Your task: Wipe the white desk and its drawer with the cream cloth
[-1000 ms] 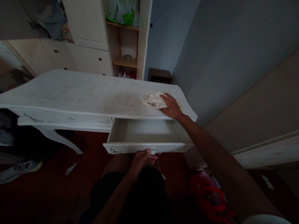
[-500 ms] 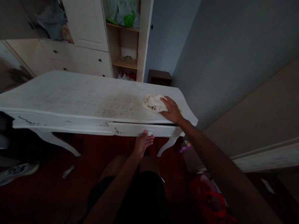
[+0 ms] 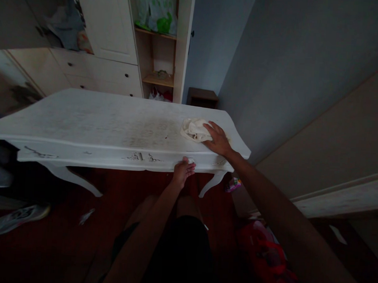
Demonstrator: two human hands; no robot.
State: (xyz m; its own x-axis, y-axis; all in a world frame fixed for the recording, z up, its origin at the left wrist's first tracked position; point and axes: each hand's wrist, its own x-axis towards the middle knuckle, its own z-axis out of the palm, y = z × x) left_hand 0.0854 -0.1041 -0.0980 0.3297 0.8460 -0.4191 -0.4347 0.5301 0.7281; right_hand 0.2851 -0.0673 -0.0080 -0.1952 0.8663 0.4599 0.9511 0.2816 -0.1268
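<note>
A worn white desk [image 3: 91,123] stretches across the middle of the view. Its right-hand drawer [image 3: 203,164] sits flush in the desk front. My left hand [image 3: 183,170] presses against the drawer front with its fingers curled around the small knob [image 3: 191,160]. On the desktop near the right end lies a crumpled cream cloth [image 3: 194,130]. My right hand [image 3: 219,139] lies flat with fingers spread on the cloth's right side.
A white wardrobe with open shelves [image 3: 158,51] stands behind the desk, a small dark stand [image 3: 204,98] beside it. A grey wall rises on the right. On the dark red floor lie a shoe [image 3: 14,219], a paper scrap [image 3: 86,216] and a red bag [image 3: 265,255].
The drawer was pulled out one second ago; my left hand has pushed it in until it is flush. My right hand and the cloth stayed in place.
</note>
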